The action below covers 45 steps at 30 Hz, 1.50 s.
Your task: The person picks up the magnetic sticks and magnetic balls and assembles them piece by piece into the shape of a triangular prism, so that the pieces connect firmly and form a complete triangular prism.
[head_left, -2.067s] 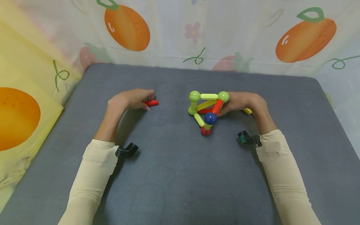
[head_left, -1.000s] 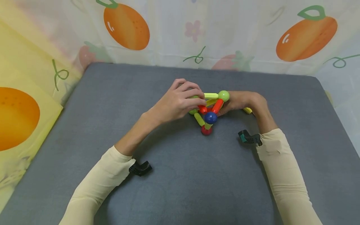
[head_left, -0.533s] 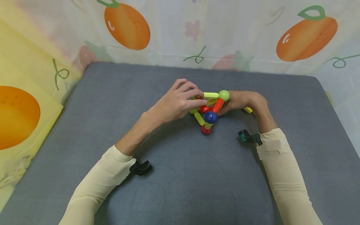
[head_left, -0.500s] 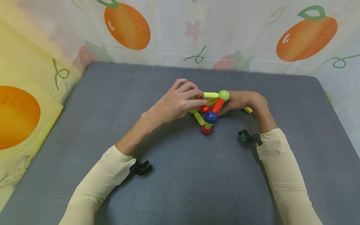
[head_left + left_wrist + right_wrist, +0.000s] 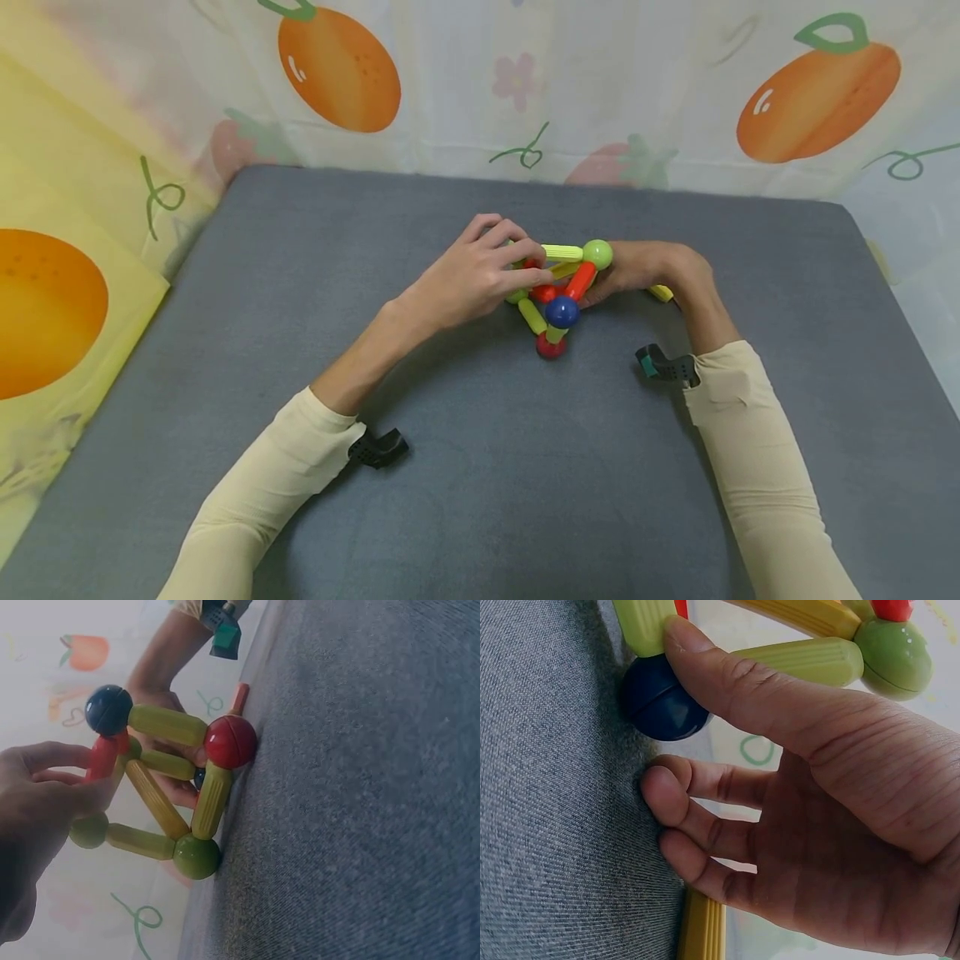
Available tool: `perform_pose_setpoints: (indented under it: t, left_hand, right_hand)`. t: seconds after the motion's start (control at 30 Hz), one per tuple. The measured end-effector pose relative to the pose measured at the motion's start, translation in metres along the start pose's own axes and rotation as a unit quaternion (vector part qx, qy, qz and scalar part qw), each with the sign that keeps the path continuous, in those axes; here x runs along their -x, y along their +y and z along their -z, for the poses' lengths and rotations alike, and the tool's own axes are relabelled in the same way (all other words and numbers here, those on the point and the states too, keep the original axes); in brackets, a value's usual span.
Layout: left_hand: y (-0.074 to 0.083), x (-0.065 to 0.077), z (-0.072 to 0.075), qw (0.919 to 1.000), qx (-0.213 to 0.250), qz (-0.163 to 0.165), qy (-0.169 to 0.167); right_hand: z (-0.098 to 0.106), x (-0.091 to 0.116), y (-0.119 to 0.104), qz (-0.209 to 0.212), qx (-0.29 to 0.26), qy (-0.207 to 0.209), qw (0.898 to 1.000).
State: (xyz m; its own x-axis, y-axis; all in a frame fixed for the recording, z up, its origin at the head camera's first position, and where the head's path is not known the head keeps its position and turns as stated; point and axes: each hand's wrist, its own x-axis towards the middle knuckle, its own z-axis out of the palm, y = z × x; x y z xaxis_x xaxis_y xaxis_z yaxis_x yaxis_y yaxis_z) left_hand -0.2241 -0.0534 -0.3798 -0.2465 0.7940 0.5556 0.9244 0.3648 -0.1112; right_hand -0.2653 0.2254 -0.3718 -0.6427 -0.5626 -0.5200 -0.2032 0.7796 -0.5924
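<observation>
A frame of magnetic balls and sticks, with a red ball [image 5: 551, 346] and an upper blue ball [image 5: 562, 312] at its near corner, stands on the grey table. My left hand [image 5: 480, 271] pinches a red magnetic stick [image 5: 101, 759] along the frame's top, one end right at the upper blue ball in the left wrist view. From the right side, my right hand [image 5: 637, 267] steadies the frame, its thumb on a lower blue ball [image 5: 664, 701] where a light green stick [image 5: 799, 664] meets it. The index finger is hidden behind. A green ball [image 5: 597, 254] tops that corner.
A loose yellow stick [image 5: 660, 293] lies on the table behind the right wrist. A fruit-print curtain [image 5: 450, 75] hangs at the table's far edge. Black wrist mounts [image 5: 378, 448] stick out from both sleeves.
My left hand has carried the red stick from the left part of the table rightward to the frame's top, then shifted only slightly. The right hand has stayed at the frame.
</observation>
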Motion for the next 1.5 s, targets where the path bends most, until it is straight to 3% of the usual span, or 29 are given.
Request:
perform_pose_setpoints:
  t: [0.33, 0.5, 0.7, 1.07, 1.2, 1.27, 1.3, 1.43, 1.5]
  left_hand:
    - [0.001, -0.003, -0.001, 0.9995, 0.024, 0.01, 0.016]
    - [-0.002, -0.001, 0.001, 0.9969, 0.046, 0.064, -0.004]
    - [-0.008, 0.004, 0.0, 0.9855, 0.105, 0.129, -0.032]
    - [-0.011, 0.007, -0.002, 0.9832, 0.14, 0.116, -0.021]
    - [-0.011, 0.007, -0.003, 0.9787, 0.154, 0.132, -0.031]
    - [-0.012, 0.007, -0.005, 0.9679, 0.182, 0.164, -0.054]
    - [-0.013, 0.007, -0.007, 0.9587, 0.204, 0.186, -0.07]
    - [-0.019, 0.014, -0.021, 0.9034, 0.302, 0.27, -0.139]
    - [-0.022, 0.02, -0.032, 0.8826, 0.336, 0.285, -0.163]
  right_hand:
    - [-0.001, 0.001, 0.002, 0.0, -0.005, 0.005, 1.0]
    - [-0.001, 0.002, 0.001, 0.004, -0.006, 0.003, 1.0]
    - [0.0, 0.002, 0.0, -0.007, 0.002, 0.004, 1.0]
    - [-0.002, 0.001, 0.0, -0.006, 0.003, 0.006, 1.0]
    - [-0.002, 0.0, 0.0, -0.002, 0.002, 0.003, 1.0]
    - [-0.001, 0.001, 0.0, 0.0, 0.005, 0.003, 1.0]
    - [-0.001, 0.0, 0.0, 0.0, 0.006, 0.004, 1.0]
    - [-0.001, 0.001, 0.001, 0.006, 0.015, 0.005, 1.0]
    - [-0.001, 0.0, 0.001, 0.021, 0.024, 0.008, 0.999]
